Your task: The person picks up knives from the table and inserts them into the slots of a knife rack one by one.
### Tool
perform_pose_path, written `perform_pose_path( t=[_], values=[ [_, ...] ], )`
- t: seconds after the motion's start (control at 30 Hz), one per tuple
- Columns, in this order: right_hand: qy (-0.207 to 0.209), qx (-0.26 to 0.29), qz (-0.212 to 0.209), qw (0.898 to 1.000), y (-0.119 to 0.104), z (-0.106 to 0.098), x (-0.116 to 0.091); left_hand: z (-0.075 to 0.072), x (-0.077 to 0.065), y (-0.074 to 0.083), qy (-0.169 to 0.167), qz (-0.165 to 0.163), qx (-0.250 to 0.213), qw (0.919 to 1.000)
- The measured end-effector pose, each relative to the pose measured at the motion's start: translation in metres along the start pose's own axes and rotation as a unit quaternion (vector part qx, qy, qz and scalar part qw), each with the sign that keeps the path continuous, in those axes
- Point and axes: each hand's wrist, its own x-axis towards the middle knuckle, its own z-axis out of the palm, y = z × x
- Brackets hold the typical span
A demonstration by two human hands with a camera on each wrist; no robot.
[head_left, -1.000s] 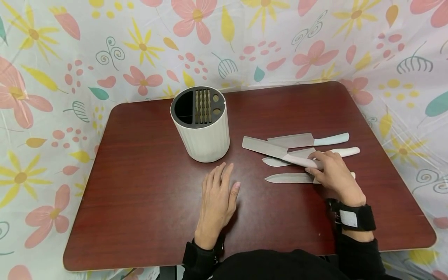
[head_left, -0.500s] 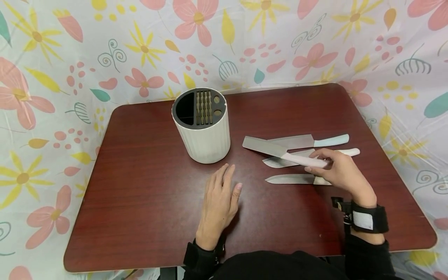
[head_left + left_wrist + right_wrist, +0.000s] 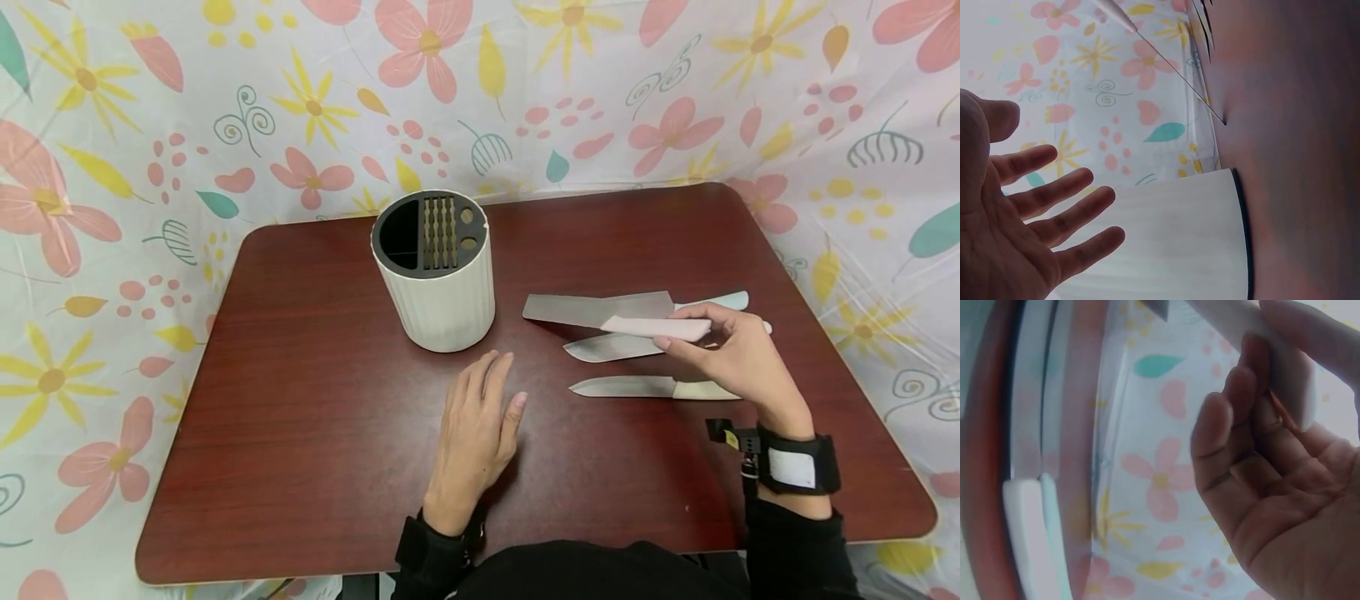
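The white knife holder [image 3: 442, 308] stands on the table [image 3: 300, 417], just ahead of the left hand and a little to its left; the left hand [image 3: 472, 437] lies with fingers relaxed and extended, holding nothing; farther right, the pink-handled knife [image 3: 630, 326] is pinched by its handle in the right hand [image 3: 738, 354], blade slanting down leftward; the curved-blade knife [image 3: 613, 347] lies partly behind that handle, the blue-handled knife [image 3: 656, 302] beyond the right hand, the cream-handled knife [image 3: 654, 386] nearer the person; the step seems a pick-up, so the next move calls for a firm pinch and a blade raised clear of its neighbours.
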Motion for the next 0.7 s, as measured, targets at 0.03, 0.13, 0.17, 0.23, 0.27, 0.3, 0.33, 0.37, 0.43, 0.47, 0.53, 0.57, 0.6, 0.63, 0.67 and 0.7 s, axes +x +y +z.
perform_pose_path(
  t=[0.03,0.13,0.17,0.23,0.27,0.3,0.33,0.37,0.43,0.47,0.53,0.57,0.6,0.63,0.67,0.7],
  values=[
    [0.010,0.001,-0.004,1.000,-0.001,0.000,0.001,0.000,0.000,0.000,0.002,0.001,0.000,1.0000],
    [0.029,0.008,-0.014,0.999,-0.005,0.001,0.003,-0.001,0.002,0.001,0.009,0.005,-0.001,0.9999],
    [0.034,0.014,-0.017,0.999,-0.006,0.001,0.003,-0.001,0.002,0.001,0.012,0.006,-0.002,0.9999],
    [0.040,0.029,-0.024,0.998,-0.009,0.002,0.004,-0.001,0.003,0.002,0.017,0.009,-0.002,0.9998],
    [0.044,0.037,-0.029,0.998,-0.011,0.003,0.005,-0.001,0.004,0.002,0.019,0.010,-0.002,0.9998],
    [0.048,0.045,-0.034,0.997,-0.012,0.003,0.006,-0.001,0.004,0.002,0.022,0.012,-0.002,0.9997],
    [0.052,0.055,-0.037,0.996,-0.014,0.004,0.007,-0.001,0.005,0.003,0.024,0.013,-0.002,0.9996],
    [0.057,0.062,-0.043,0.996,-0.016,0.005,0.008,-0.001,0.005,0.003,0.026,0.014,-0.001,0.9996],
    [0.064,0.077,-0.053,0.994,-0.019,0.008,0.011,-0.002,0.006,0.003,0.030,0.016,0.000,0.9994],
    [0.066,0.084,-0.057,0.993,-0.021,0.009,0.012,-0.002,0.007,0.003,0.031,0.017,0.001,0.9994],
    [0.072,0.095,-0.065,0.991,-0.024,0.011,0.014,-0.003,0.008,0.004,0.031,0.018,0.002,0.9994],
    [0.074,0.097,-0.069,0.990,-0.025,0.012,0.015,-0.003,0.008,0.004,0.031,0.018,0.002,0.9994],
    [0.075,0.099,-0.072,0.990,-0.026,0.013,0.015,-0.003,0.008,0.004,0.031,0.018,0.002,0.9994],
    [0.077,0.099,-0.075,0.989,-0.028,0.013,0.016,-0.003,0.008,0.004,0.030,0.018,0.002,0.9994],
    [0.079,0.097,-0.078,0.989,-0.030,0.014,0.017,-0.004,0.008,0.004,0.029,0.017,0.002,0.9994],
    [0.081,0.097,-0.082,0.989,-0.031,0.014,0.017,-0.004,0.008,0.004,0.029,0.016,0.003,0.9994]
  ],
)
